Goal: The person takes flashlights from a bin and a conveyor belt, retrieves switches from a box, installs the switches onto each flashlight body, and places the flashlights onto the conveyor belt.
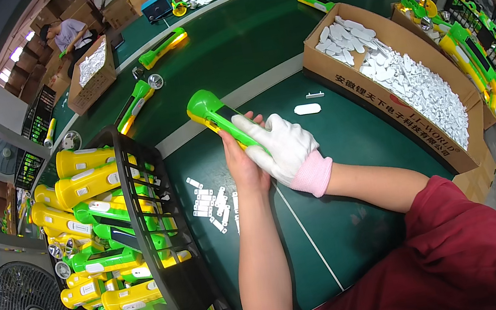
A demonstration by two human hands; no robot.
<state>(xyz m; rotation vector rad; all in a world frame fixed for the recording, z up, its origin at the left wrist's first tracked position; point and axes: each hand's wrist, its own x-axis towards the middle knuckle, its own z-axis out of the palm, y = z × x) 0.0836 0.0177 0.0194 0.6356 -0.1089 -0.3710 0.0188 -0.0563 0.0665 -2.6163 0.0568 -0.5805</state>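
A green and yellow flashlight [216,118] with a dark panel along its side is held over the green table, its wide head pointing to the far left. My bare left hand [245,158] is closed around it from below. My right hand [285,146], in a white glove with a pink cuff, lies over the flashlight's handle, its fingers bent against it. The gloved hand hides much of the handle. Small white plastic pieces [205,202] lie on the table to the left of my forearm. Beyond my right hand are a white oval cover [307,109] and a thin white strip [314,94].
A black crate [144,236] full of yellow and green flashlights stands at the left. A cardboard box [395,99] of white plastic parts sits at the right. More flashlights [163,48] lie on the green belt [229,34] beyond. A person [73,36] sits at the far left; a fan [32,306] stands nearby.
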